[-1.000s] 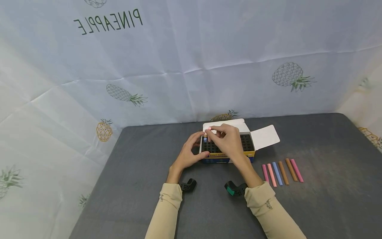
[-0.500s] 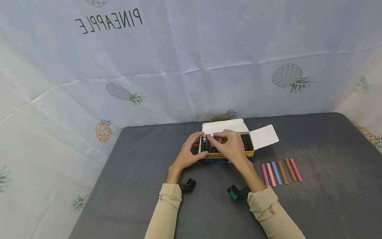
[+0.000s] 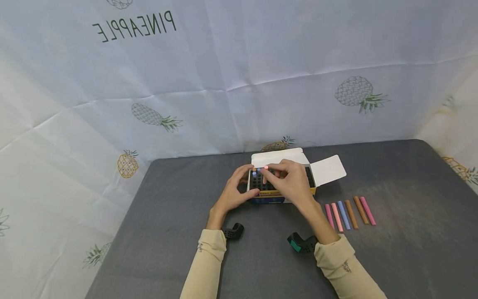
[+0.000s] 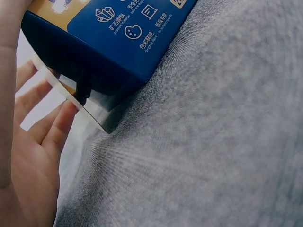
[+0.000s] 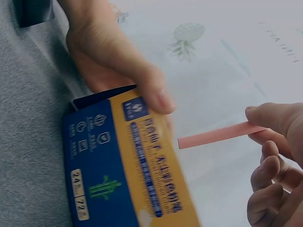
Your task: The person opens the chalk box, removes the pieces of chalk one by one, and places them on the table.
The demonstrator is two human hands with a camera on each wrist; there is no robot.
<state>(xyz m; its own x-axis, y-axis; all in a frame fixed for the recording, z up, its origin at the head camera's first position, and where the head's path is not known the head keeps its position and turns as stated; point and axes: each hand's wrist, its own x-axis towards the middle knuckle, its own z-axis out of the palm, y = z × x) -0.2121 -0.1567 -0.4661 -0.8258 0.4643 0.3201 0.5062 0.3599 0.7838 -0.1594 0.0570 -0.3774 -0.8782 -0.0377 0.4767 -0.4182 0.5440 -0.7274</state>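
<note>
Pink, shows as a slim, straight chalk stick (image 5: 213, 136), flat-ended; hangs pinched between the fingers (image 3: 278, 167) of the right hand (image 3: 293, 182), over the open box (image 3: 274, 199) gripped at one end by the left hand (image 3: 232, 194)

A pale pink chalk stick (image 5: 213, 135), slim and straight, is pinched by the right hand (image 3: 294, 182), its free end just above the open cardboard box (image 5: 125, 165). I see the box's blue and yellow front, white flaps spread back and right, and a black holed insert. The left hand (image 3: 232, 192) grips its left end; one brown stick (image 3: 254, 170) and two blue sticks (image 3: 254, 174) stand in holes there. More chalk sticks (image 3: 344, 215) in pink, blue and brown lie flat to the right.
</note>
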